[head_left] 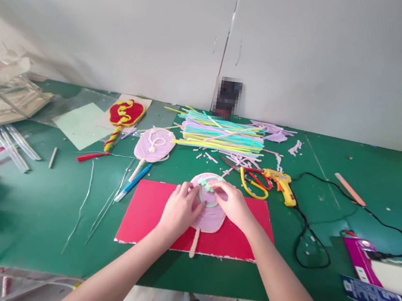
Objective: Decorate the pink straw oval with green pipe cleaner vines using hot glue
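- The lilac fan (210,220) lies on the red sheet (149,217), midway along the worktop (30,227) and closer to its near edge than its far edge.
- Its face is a rounded panel, lilac, with fine ribbing and a paler rim. The upper end extends past the far edge of the red sheet.
- A curved mint-green strip (209,204) crosses the face; a knobbly mint-green cluster (204,184) sits near the top.
- The slender cream handle (194,245) points toward the near edge of the worktop, its tip just past the near edge of the red sheet.
- Left hand (182,204): bent fingers rest at the left side of the fan, thumb over the face. Whether the grip is clenched on it, I cannot tell.
- Right hand (231,202): fingertips meet the right side of the cluster. Whether the grip pinches it or only presses, I cannot tell.
- Toward the far edge of the worktop: a second lilac fan (152,149), with a looped cream cord on its face, and a bundle of coloured stems (223,133).
- Right of the red sheet's far right corner: a yellow glue gun (286,188).
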Motion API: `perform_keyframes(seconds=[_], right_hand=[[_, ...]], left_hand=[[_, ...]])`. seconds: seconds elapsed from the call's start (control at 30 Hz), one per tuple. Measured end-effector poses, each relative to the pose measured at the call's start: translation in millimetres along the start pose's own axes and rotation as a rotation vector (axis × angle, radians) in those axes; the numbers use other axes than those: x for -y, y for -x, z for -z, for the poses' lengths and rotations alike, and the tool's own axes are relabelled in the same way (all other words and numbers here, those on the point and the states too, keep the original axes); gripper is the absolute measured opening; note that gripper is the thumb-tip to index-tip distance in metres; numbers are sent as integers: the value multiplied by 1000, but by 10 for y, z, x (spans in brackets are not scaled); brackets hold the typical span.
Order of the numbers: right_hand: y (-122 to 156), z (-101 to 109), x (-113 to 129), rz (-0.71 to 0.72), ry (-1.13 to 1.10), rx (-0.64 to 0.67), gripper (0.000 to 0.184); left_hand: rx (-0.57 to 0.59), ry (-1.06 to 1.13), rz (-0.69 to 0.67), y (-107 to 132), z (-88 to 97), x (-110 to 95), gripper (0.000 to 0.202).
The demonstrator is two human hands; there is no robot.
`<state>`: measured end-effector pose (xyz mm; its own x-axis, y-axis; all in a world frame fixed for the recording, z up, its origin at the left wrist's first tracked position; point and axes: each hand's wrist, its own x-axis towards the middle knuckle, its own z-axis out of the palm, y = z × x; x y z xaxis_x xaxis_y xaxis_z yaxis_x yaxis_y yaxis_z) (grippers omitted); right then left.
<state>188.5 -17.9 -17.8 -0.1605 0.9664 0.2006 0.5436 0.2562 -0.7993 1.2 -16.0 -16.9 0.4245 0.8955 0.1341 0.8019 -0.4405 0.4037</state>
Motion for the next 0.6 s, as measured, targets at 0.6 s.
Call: perform_keyframes(seconds=[0.6], right_hand=[[144, -16, 41, -152, -90, -67, 30]], left_hand=[[-39, 16, -4, 8, -30, 17, 38]])
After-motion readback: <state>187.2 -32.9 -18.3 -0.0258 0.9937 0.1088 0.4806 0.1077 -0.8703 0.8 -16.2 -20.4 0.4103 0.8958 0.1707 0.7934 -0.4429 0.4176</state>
